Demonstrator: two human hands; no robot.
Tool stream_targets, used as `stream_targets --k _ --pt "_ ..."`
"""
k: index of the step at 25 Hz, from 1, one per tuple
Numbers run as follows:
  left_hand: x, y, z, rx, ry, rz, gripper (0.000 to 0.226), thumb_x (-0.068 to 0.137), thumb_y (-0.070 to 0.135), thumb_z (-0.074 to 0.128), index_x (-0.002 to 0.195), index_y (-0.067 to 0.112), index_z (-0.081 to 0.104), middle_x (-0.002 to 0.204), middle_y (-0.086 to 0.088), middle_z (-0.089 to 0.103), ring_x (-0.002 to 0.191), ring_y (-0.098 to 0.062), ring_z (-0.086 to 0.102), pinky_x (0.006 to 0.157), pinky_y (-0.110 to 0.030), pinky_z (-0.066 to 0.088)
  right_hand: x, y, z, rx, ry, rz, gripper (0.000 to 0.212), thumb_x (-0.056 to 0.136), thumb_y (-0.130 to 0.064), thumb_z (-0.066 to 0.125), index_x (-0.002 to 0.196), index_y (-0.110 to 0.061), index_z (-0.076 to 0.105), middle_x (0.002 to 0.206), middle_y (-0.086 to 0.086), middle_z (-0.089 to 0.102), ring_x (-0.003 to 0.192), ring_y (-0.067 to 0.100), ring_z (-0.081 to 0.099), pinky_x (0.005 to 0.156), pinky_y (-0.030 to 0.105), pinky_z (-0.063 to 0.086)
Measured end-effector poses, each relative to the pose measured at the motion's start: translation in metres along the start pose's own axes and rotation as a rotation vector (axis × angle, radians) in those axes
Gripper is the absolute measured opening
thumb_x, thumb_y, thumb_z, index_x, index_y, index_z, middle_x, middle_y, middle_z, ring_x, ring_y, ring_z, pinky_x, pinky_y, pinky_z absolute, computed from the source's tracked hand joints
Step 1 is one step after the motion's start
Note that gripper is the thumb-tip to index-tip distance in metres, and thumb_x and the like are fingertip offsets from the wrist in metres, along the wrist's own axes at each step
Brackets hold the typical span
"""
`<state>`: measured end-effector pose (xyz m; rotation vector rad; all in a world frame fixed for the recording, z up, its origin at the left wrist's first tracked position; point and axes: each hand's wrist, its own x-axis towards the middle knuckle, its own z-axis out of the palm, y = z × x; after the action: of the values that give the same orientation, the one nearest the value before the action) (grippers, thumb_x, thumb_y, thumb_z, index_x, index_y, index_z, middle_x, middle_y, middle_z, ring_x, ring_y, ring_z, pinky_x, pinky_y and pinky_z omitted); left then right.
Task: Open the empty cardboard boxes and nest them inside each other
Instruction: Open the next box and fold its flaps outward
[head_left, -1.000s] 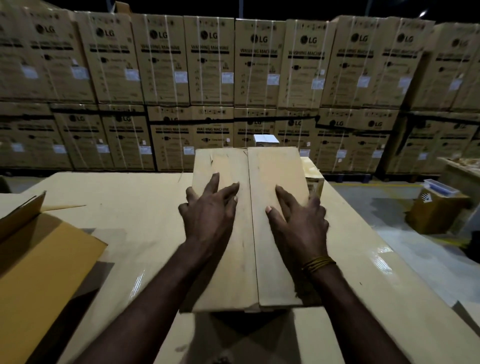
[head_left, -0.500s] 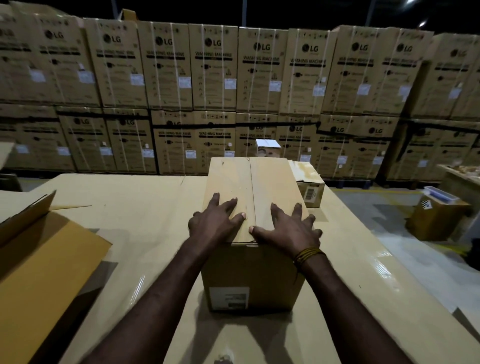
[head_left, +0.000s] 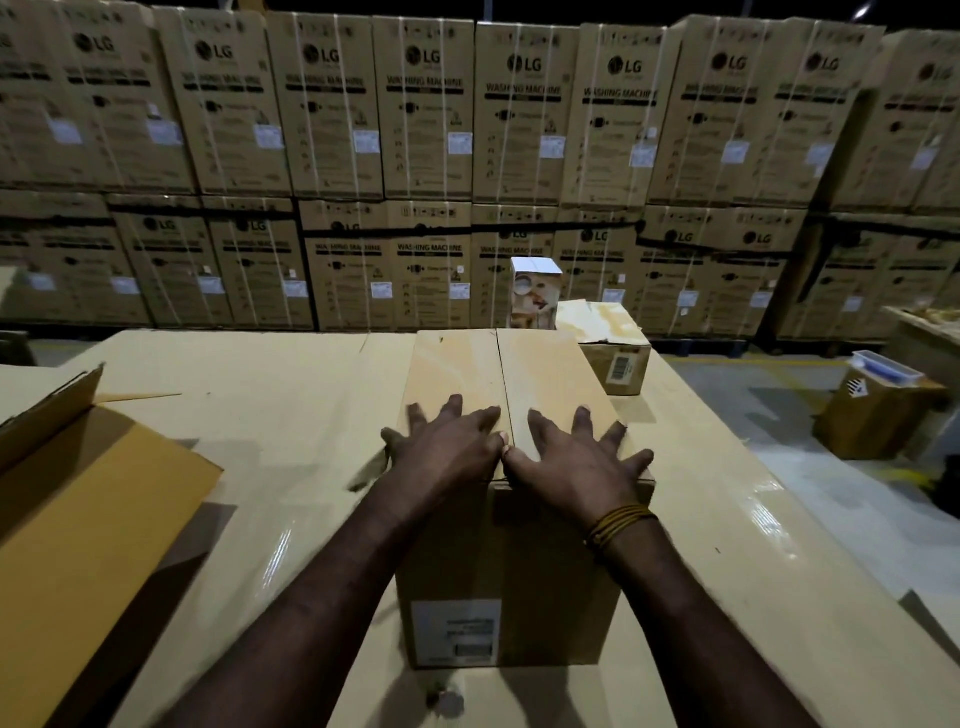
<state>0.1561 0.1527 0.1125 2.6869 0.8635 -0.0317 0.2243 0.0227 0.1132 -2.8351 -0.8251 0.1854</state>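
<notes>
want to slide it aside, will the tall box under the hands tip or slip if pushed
The box is taller than wide, so a push near the top may tip it. The table looks glossy, so a low push would likely slide it. Its unsealed flaps may flex under both hands.

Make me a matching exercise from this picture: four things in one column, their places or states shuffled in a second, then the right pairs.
Things:
1. tall box
2. small brown box
3. white carton
4. big open box

Places or states:
A. far end of the table, printed with pictures
B. left edge of the view, flap raised
C. under both hands, top flaps shut
D. behind and right of the tall box, barcode label on its side

Pairs: 1-C, 2-D, 3-A, 4-B
</notes>
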Motion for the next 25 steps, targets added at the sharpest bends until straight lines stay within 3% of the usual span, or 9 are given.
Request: stream_targets --k 3,9,11,14,17,21,23,25 --pt "0.009 0.007 0.002 0.035 -0.002 0.072 0.052 0.101 0.053 0.031 0.151 0.049 0.019 0.166 0.001 0.001 0.150 -0.039 -0.006 0.112 -0.071 -0.007 -0.003 -0.004 0.002 -0.010 0.056 -0.013 0.062 0.094 -0.065 0.032 0.151 -0.044 0.021 0.163 0.012 0.008 0.145 0.053 -0.002 0.108 0.076 -0.004" --pt "0.014 0.021 -0.001 -0.097 0.028 0.071 0.052 0.102 0.042 0.037 0.153 0.042 0.024 0.166 0.000 0.010 0.151 -0.035 0.001 0.114 -0.066 -0.006 -0.011 0.006 -0.010 0.029 0.016 -0.121 0.059 0.094 -0.060 0.042 0.149 -0.044 0.025 0.161 0.009 0.020 0.146 0.046 0.014 0.113 0.071 0.009" --pt "0.015 0.025 -0.002 -0.166 0.072 0.092 0.051 0.102 0.042 0.039 0.152 0.041 0.027 0.163 0.001 0.022 0.150 -0.033 0.013 0.115 -0.066 0.000 -0.018 0.013 -0.012 0.073 0.113 -0.186 0.056 0.097 -0.052 0.044 0.149 -0.043 0.026 0.158 0.005 0.028 0.144 0.039 0.024 0.114 0.065 0.019" --pt "0.016 0.035 -0.004 -0.332 0.170 0.205 0.053 0.102 0.038 0.044 0.152 0.042 0.027 0.155 0.002 0.039 0.141 -0.027 0.037 0.115 -0.062 0.020 -0.022 0.024 -0.007 0.160 0.427 -0.327 0.054 0.100 -0.034 0.048 0.150 -0.039 0.027 0.156 0.002 0.034 0.134 0.028 0.043 0.106 0.052 0.041" --pt "0.017 0.050 0.000 -0.506 0.195 0.335 0.070 0.098 0.030 0.054 0.153 0.048 0.014 0.153 0.004 0.043 0.133 -0.021 0.048 0.106 -0.051 0.043 -0.017 0.039 0.003 0.260 0.696 -0.406 0.076 0.092 -0.017 0.063 0.153 -0.037 0.023 0.161 0.009 0.023 0.117 0.033 0.059 0.080 0.047 0.059" --pt "0.018 0.073 0.010 -0.591 0.204 0.456 0.086 0.092 0.023 0.055 0.148 0.058 0.000 0.151 0.003 0.044 0.129 -0.020 0.053 0.098 -0.045 0.051 -0.012 0.063 0.016 0.279 0.839 -0.420 0.100 0.084 -0.004 0.064 0.156 -0.036 0.002 0.165 0.011 0.002 0.096 0.035 0.063 0.064 0.036 0.054" --pt "0.019 0.082 0.013 -0.610 0.198 0.495 0.087 0.094 0.015 0.054 0.151 0.053 0.000 0.158 0.006 0.034 0.129 -0.019 0.051 0.091 -0.034 0.052 -0.012 0.071 0.022 0.238 0.889 -0.387 0.101 0.083 0.001 0.054 0.156 -0.032 -0.006 0.164 0.014 -0.008 0.098 0.038 0.059 0.067 0.040 0.054" --pt "0.021 0.092 0.017 -0.596 0.174 0.513 0.087 0.095 0.010 0.051 0.152 0.052 0.001 0.162 0.006 0.023 0.132 -0.021 0.047 0.087 -0.028 0.048 -0.011 0.080 0.025 0.180 0.923 -0.334 0.108 0.078 0.008 0.056 0.156 -0.025 -0.012 0.162 0.016 -0.017 0.130 0.047 0.043 0.088 0.054 0.052"
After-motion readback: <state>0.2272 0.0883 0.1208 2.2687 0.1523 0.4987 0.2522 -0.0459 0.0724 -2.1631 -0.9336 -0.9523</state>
